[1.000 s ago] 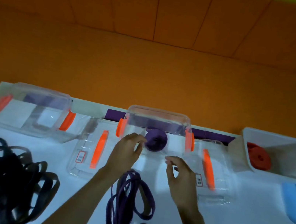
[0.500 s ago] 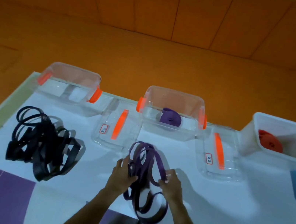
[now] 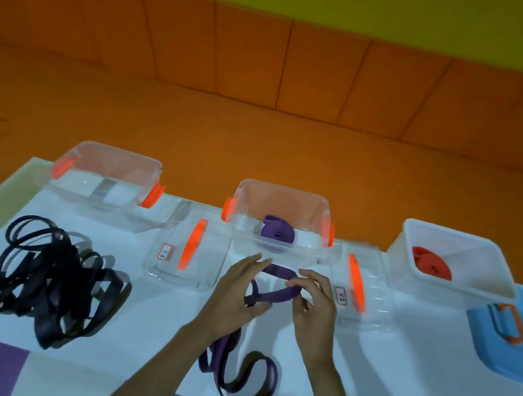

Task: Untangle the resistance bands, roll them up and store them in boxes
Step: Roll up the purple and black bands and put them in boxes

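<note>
Head view: both hands are clamped on the purple resistance band (image 3: 276, 295), just near of the middle clear box (image 3: 283, 190). The left hand (image 3: 234, 293) pinches a crossing of strands and the right hand (image 3: 315, 305) curls over the far loop, while the tail trails to the tabletop's (image 3: 396, 373) near edge. Pulling apart here could cinch that crossing into a knot, or drag the tail off the edge. The 2 handwritten tags, left lid label (image 3: 165, 251) and right lid label (image 3: 341, 295), are too blurred to read.
</note>
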{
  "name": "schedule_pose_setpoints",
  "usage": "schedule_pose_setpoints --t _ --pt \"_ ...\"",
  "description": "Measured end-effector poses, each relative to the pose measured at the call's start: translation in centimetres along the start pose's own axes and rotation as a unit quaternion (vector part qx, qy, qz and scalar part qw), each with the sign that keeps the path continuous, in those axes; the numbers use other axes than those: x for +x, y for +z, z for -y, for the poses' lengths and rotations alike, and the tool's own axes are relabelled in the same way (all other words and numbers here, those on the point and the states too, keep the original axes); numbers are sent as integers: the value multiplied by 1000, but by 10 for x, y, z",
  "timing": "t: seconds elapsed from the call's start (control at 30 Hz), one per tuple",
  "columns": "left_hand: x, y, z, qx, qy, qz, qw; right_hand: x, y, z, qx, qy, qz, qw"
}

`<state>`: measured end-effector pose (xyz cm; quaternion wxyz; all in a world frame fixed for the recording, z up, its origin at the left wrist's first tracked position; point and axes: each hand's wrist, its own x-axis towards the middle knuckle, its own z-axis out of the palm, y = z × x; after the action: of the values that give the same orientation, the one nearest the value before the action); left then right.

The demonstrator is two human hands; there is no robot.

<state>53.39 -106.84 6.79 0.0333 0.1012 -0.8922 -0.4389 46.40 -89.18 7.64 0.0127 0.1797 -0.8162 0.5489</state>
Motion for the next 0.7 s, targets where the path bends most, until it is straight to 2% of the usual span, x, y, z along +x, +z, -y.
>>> schedule_pose_setpoints --t 0.1,0.23,0.37,0.7 --pt "4 -3 -21 -47 42 -17 998 1 -9 17 11 -18 3 1000" --pt "2 -3 -28 -48 56 -62 995 1 -20 30 24 -36 5 999" --pt "2 -4 -42 -94 77 -25 992 4 -27 35 38 -42 18 998" --pt "-2 8 -50 -189 2 -37 981 -3 -38 30 79 29 39 996"
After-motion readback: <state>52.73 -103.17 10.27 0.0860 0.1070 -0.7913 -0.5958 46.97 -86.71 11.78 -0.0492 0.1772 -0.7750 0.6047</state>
